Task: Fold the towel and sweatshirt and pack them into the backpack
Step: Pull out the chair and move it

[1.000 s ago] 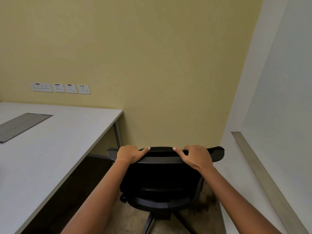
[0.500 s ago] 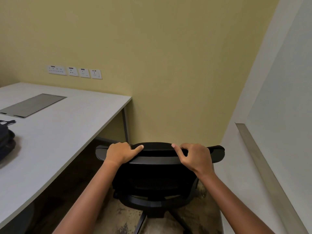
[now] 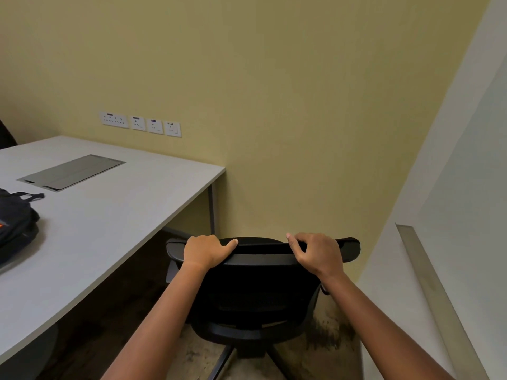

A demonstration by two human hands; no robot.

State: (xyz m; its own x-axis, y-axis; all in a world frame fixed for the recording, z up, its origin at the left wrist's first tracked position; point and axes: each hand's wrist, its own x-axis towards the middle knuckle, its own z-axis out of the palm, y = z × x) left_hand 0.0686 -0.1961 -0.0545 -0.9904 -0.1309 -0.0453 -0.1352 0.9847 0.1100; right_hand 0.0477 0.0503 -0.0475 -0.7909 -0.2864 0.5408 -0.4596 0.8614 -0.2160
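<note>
Yellow wall (image 3: pixel 274 105) fills the background of a small office as I watch through the head camera. At the far left edge of the view the dark backpack (image 3: pixel 16 226) lies on its side on the white desk (image 3: pixel 109 229), partly cut off by the frame, with a small orange mark on it and a strap loop pointing toward the wall. Just beyond it a grey cable hatch (image 3: pixel 71 172) sits flush in the desktop, and a row of white socket plates (image 3: pixel 140 123) runs along the wall above. At the desk's far corner a grey desk leg (image 3: pixel 211 209) drops to the floor. Right of the desk, a black office chair (image 3: pixel 260 249) stands with its back toward me. The left hand (image 3: pixel 204 250) grips the top rail of the chair back near its left end, fingers curled over the far side and thumb laid along the near edge. The right hand (image 3: pixel 318 252) holds the same rail toward its right end, fingers bent over the top. Both forearms reach in from the bottom of the frame. The backpack is well apart from both hands, off to the left of the left hand, with bare desktop between them. At the right a white partition (image 3: pixel 452 187) carries a slanting metal strip (image 3: pixel 428 283).
</note>
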